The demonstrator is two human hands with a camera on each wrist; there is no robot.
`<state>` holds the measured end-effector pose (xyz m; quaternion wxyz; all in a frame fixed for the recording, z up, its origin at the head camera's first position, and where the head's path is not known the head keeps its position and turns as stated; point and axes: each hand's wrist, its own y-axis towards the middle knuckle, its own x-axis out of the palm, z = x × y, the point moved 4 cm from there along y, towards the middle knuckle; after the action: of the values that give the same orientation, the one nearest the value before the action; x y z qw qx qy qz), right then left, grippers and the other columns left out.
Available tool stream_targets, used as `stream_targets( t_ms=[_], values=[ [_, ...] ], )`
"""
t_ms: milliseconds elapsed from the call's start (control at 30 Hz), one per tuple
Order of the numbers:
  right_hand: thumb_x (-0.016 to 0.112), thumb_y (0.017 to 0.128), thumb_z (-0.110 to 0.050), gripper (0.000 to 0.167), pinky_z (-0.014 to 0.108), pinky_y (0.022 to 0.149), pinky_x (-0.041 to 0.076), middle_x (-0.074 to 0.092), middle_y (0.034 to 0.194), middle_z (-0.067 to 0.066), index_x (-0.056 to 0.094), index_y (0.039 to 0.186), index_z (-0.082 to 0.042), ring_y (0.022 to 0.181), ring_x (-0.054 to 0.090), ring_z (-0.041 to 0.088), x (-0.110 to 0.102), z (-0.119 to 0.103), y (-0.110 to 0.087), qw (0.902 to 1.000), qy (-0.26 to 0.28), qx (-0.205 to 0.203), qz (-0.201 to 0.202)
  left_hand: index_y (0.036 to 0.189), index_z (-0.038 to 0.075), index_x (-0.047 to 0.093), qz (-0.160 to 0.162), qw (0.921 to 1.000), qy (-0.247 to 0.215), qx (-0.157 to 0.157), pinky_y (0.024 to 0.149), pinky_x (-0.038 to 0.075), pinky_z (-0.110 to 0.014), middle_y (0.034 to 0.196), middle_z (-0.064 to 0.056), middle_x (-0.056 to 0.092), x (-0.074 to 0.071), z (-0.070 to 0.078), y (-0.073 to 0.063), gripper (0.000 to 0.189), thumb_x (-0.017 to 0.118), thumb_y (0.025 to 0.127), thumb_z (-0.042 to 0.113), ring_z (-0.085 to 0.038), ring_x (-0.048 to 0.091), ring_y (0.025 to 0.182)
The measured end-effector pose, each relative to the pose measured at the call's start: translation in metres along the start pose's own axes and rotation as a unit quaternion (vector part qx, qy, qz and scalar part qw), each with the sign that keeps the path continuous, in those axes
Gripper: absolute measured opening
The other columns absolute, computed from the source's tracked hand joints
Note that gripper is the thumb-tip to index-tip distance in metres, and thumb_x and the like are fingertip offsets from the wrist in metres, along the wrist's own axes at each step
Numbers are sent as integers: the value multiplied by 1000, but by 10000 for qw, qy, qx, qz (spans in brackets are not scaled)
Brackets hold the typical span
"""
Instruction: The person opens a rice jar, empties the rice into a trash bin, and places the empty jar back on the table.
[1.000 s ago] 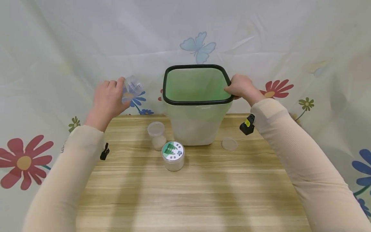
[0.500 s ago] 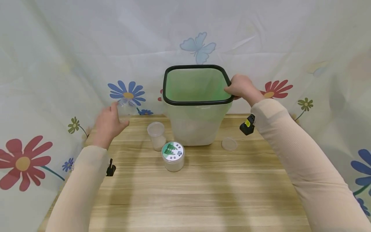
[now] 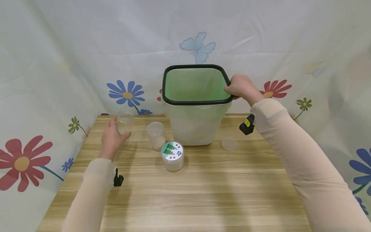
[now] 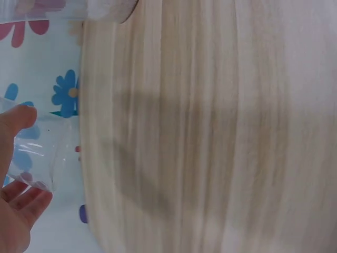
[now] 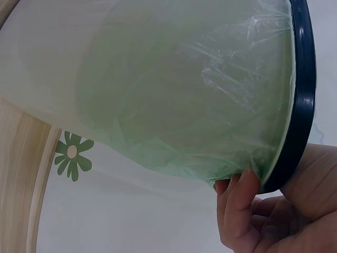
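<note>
My left hand (image 3: 112,140) holds a clear plastic cup (image 3: 126,120) at the back left of the table, thumb on one side and fingers on the other. In the left wrist view the same cup (image 4: 42,153) looks see-through, with nothing visible inside. Whether it touches the table I cannot tell. My right hand (image 3: 242,87) grips the right side of a trash can's black rim (image 3: 200,103). A thin green bag (image 5: 231,132) lines the can (image 3: 194,129), and the right wrist view shows my curled fingers against its folded-over edge.
A clear container (image 3: 156,130) stands left of the can. In front of it is a round jar (image 3: 173,156) with a green-and-white printed lid. A flat clear lid (image 3: 229,144) lies right of the can on the wooden table (image 3: 203,199). A flowered curtain (image 3: 139,42) hangs behind.
My left hand has come down and toward me with the clear cup, from in front of the curtain to low over the table's back left. The right hand and can stay put.
</note>
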<state>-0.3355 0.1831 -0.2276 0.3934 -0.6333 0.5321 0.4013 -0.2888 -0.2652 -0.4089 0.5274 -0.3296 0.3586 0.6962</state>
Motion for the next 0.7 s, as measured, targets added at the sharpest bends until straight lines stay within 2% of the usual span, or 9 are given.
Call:
stream_targets(
  t_ms=[167,333,700],
  values=[
    [46,82,-15,22,21,46,44,53,52,2,49,63,-4,41,54,8,0,0,0,10000,22,-17,-1,142,1,21,104,9981,-493,-363,97,36,-58,132,-28,40,10,-7,-5,85,70,77,27,-46,43,117],
    [47,81,-15,21,20,46,44,53,53,2,49,63,-4,42,54,8,1,-1,-1,10000,61,-9,19,143,4,18,146,9939,-742,-800,97,37,-57,136,-25,40,21,-13,-11,88,71,77,27,-44,43,119],
    [47,82,-15,21,20,46,44,53,54,3,49,64,-4,42,54,8,2,-2,-2,10000,-15,6,41,141,3,18,180,9876,-1003,-1194,98,36,-55,135,-26,39,31,-23,-20,87,72,77,25,-43,42,120]
  ],
)
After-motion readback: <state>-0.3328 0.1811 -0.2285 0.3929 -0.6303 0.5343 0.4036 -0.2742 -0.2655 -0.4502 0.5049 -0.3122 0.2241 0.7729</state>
